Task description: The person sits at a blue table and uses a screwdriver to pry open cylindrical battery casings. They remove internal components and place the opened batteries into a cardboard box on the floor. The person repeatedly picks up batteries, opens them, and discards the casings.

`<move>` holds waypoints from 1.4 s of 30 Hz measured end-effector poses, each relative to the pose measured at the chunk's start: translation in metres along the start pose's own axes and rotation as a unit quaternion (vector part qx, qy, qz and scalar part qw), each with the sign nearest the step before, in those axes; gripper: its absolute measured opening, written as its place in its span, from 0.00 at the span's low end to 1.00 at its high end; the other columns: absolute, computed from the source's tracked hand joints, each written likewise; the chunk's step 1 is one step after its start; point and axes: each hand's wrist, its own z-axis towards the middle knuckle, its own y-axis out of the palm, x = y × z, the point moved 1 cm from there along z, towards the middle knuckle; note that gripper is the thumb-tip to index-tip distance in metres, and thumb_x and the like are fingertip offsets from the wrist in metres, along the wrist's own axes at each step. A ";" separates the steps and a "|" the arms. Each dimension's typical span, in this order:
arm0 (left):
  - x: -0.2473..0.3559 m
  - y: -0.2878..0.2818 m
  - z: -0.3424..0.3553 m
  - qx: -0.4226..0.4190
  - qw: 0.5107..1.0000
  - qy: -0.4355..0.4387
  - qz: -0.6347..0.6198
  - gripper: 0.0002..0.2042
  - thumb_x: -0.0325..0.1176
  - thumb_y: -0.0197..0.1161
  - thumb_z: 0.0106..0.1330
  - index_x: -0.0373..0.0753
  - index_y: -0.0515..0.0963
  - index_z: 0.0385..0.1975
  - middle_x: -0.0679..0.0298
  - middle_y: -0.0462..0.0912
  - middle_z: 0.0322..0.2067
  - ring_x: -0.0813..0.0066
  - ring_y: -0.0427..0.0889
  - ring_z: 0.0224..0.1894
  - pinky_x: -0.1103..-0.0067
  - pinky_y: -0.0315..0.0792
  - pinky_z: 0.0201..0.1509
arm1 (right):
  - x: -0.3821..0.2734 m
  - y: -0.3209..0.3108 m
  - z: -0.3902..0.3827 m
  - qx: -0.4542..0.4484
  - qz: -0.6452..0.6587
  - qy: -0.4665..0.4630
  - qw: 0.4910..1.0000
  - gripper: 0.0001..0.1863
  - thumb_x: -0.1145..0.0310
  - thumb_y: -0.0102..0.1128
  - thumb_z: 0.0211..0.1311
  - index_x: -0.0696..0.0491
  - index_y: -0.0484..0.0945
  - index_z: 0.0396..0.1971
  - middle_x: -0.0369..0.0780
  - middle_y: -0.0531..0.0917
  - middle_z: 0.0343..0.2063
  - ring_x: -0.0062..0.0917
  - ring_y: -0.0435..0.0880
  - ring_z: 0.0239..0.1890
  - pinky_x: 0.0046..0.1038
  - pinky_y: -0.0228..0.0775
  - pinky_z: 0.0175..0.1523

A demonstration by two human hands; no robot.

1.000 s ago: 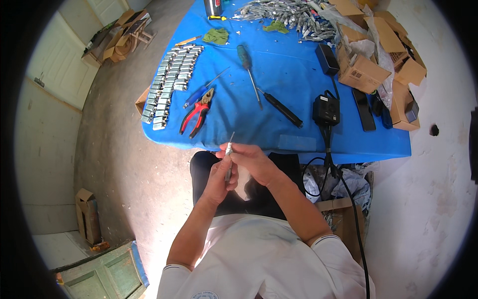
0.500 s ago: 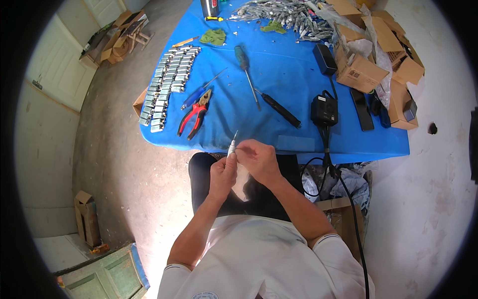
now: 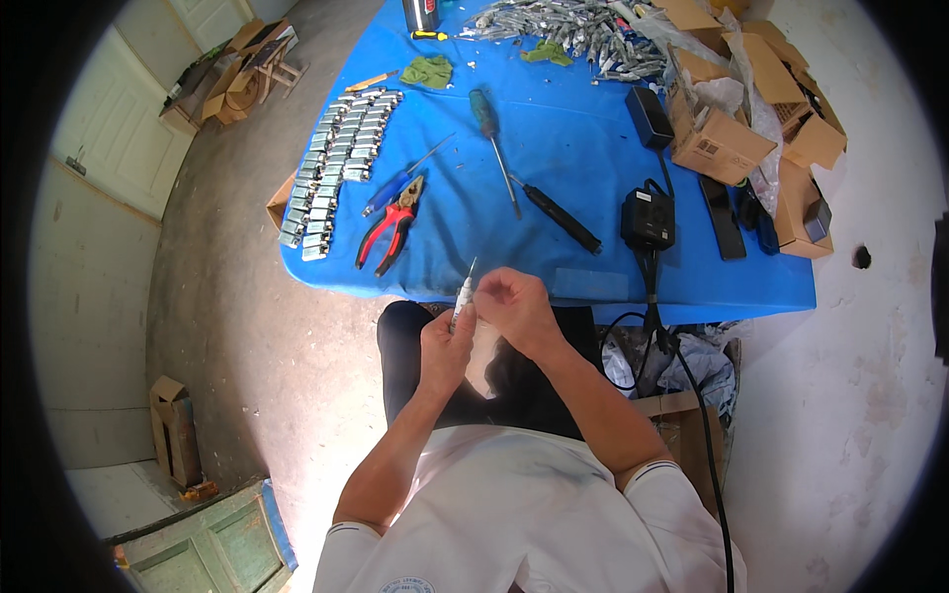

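Note:
My left hand (image 3: 448, 346) is closed around a slim white pen-like tool (image 3: 463, 297) with a thin pointed metal tip. It is held tilted above my lap, just off the table's front edge, tip toward the table. Close beside its right side is my right hand (image 3: 516, 308), its fingers curled in a pinch. Whatever those fingertips hold, if anything, is hidden. Nearest on the blue-covered table (image 3: 460, 232) lie red-and-black pliers (image 3: 391, 227), a blue-handled screwdriver (image 3: 388, 192), a green-handled screwdriver (image 3: 484, 117) and a black-handled tool (image 3: 560, 219).
Rows of small metal pieces (image 3: 341, 158) line the table's left side. A heap of slim grey tools (image 3: 583, 38) lies at the back. Cardboard boxes (image 3: 727, 146), a black power adapter (image 3: 647, 219) with cables and a dark phone (image 3: 722, 219) occupy the right.
My right hand has drawn slightly off the white tool, leaving a small gap at its side. The left hand keeps its grip; the whole view has shifted a little.

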 end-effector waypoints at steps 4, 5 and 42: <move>-0.002 -0.001 -0.001 0.009 1.000 0.004 0.010 0.18 0.45 0.55 0.69 0.36 0.78 0.26 0.78 0.63 0.14 0.92 0.58 0.16 0.86 0.51 0.18 | -0.003 0.001 0.001 -0.011 -0.056 0.018 0.998 0.04 0.75 0.61 0.52 0.60 0.77 0.26 0.34 0.79 0.20 0.11 0.75 0.24 0.17 0.68 0.29; 0.000 0.000 -0.002 0.011 1.000 0.004 0.005 0.18 0.45 0.55 0.69 0.36 0.78 0.26 0.78 0.63 0.14 0.92 0.59 0.16 0.86 0.51 0.18 | -0.001 0.002 0.002 -0.012 -0.052 0.021 0.998 0.04 0.76 0.61 0.52 0.61 0.77 0.26 0.34 0.79 0.20 0.11 0.75 0.24 0.17 0.68 0.29; 0.001 0.003 -0.001 0.046 0.986 0.088 0.133 0.23 0.52 0.55 0.67 0.35 0.76 0.23 0.75 0.65 0.13 0.89 0.61 0.16 0.85 0.56 0.18 | 0.000 0.007 0.005 0.014 0.109 0.167 0.980 0.03 0.79 0.56 0.53 0.58 0.76 0.22 0.35 0.77 0.19 0.14 0.73 0.19 0.16 0.66 0.26</move>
